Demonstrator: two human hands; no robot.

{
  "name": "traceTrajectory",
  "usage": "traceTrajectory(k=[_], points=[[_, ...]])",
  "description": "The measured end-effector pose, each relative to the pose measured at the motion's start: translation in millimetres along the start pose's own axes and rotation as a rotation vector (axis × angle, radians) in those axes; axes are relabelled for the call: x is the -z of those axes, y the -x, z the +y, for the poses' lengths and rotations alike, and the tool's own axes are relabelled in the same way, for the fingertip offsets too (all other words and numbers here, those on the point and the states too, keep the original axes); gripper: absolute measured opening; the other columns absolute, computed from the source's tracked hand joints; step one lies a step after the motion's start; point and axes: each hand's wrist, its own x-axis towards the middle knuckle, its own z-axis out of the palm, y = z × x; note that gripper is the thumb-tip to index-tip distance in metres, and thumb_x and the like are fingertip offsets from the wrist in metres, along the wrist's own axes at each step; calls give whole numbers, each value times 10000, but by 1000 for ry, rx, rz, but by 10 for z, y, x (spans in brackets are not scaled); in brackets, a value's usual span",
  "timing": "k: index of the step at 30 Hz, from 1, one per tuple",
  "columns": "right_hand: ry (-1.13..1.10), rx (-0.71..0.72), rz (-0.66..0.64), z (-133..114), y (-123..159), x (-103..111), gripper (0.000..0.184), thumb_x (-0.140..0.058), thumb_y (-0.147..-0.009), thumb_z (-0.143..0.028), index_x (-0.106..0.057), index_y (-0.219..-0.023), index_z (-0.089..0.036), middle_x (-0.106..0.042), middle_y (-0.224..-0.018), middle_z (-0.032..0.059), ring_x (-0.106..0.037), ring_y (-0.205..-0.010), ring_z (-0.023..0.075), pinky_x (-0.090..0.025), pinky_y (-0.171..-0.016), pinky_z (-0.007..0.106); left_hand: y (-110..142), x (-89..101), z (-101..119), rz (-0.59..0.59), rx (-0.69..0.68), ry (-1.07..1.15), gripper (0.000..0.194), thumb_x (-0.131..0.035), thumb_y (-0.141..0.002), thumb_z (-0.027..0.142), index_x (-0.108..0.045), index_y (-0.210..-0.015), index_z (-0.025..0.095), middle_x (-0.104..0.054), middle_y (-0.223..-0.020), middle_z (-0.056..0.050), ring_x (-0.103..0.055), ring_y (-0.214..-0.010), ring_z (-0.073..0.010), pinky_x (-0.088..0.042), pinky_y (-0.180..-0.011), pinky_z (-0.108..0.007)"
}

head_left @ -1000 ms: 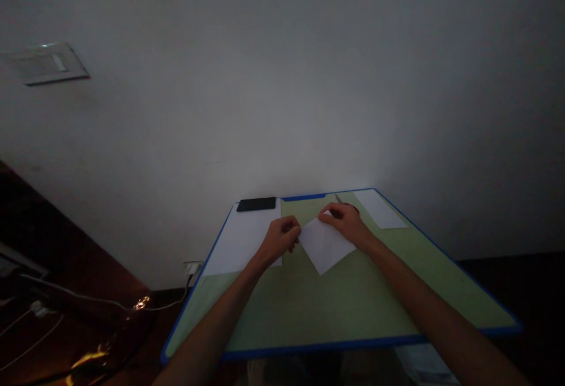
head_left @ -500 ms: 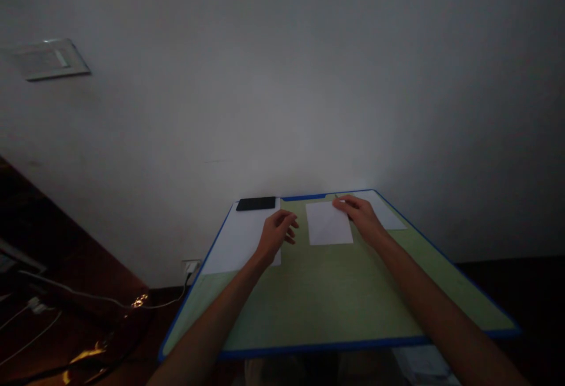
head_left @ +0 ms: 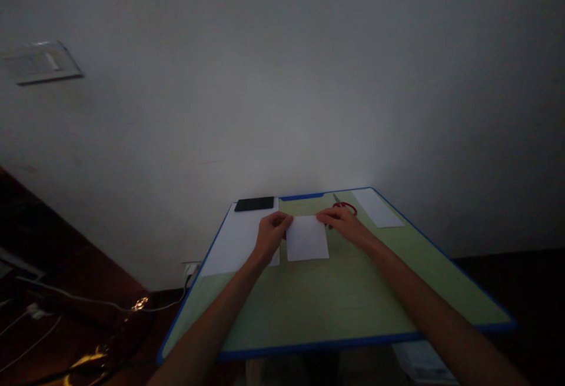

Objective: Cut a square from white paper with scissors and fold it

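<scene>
A small white sheet of paper [head_left: 307,238] lies square on the green table [head_left: 335,298] with a blue rim. My left hand [head_left: 270,234] grips the sheet's upper left corner with curled fingers. My right hand [head_left: 342,222] pinches its upper right corner. Red-handled scissors [head_left: 345,205] lie just behind my right hand.
A larger white sheet [head_left: 238,240] lies to the left under my left hand, with a black phone [head_left: 255,203] at its far end. A narrow white paper strip [head_left: 377,208] lies at the far right. The wall stands right behind the table. Cables [head_left: 88,303] run across the dark floor at left.
The small sheet was turned from a diamond to square, then slid left. Both hands let it go for a moment and now hold its top corners. The scissors have come into sight.
</scene>
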Motion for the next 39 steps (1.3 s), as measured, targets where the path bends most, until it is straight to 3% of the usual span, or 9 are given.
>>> traceTrajectory(k=[4, 13, 17, 20, 28, 35, 39], points=[[33, -2, 49, 18, -9, 22, 316, -680, -774, -455, -737, -701, -153, -656, -647, 28, -564, -636, 150, -430, -632, 287, -4, 9, 11, -14, -18, -17, 298, -731, -722, 417, -658, -707, 128, -607, -594, -19, -554, -531, -134, -447, -468, -237], [3, 9, 29, 6, -9, -28, 352, -626, -793, -477, -694, -669, -155, -610, -628, 15, -541, -631, 148, -429, -613, 285, 15, 0, 36, -12, -2, 18, 316, -747, -715, 430, -674, -718, 123, -614, -614, -20, -554, -557, -129, -437, -488, -227], [-71, -15, 84, 27, -8, -52, 363, -566, -844, -474, -722, -945, -162, -671, -812, 47, -590, -685, 153, -445, -595, 275, 5, 11, 38, 17, 57, 102, 335, -770, -683, 439, -676, -739, 123, -612, -647, -17, -555, -573, -127, -442, -505, -232], [-189, -39, 73, 0, 16, -84, 415, -546, -871, -448, -648, -1191, -205, -674, -935, 53, -611, -709, 149, -470, -599, 275, -17, 36, 39, 64, 124, 179, 339, -778, -662, 437, -683, -774, 132, -626, -707, -22, -566, -606, -125, -456, -542, -239], [-253, 56, -71, -57, 91, -140, 593, -645, -812, -284, -483, -1382, -276, -685, -998, 37, -625, -720, 140, -455, -616, 269, -53, 85, 9, 174, 245, 253, 308, -758, -614, 376, -682, -800, 141, -632, -760, -21, -565, -612, -118, -409, -510, -215], [-210, 87, -143, -51, 98, -129, 495, -637, -764, -212, -603, -1256, -254, -640, -1115, 52, -594, -712, 108, -483, -637, 260, -65, 84, -34, 149, 285, 230, 272, -750, -606, 362, -655, -749, 151, -601, -709, 0, -552, -570, -112, -376, -489, -214], [-74, 126, -3, 20, 58, -159, 292, -683, -787, -347, -706, -1054, -231, -595, -1139, 74, -613, -838, 153, -512, -671, 282, -47, 34, -55, 74, 266, 131, 360, -746, -630, 451, -703, -798, 135, -634, -700, -25, -544, -576, -128, -344, -493, -221]])
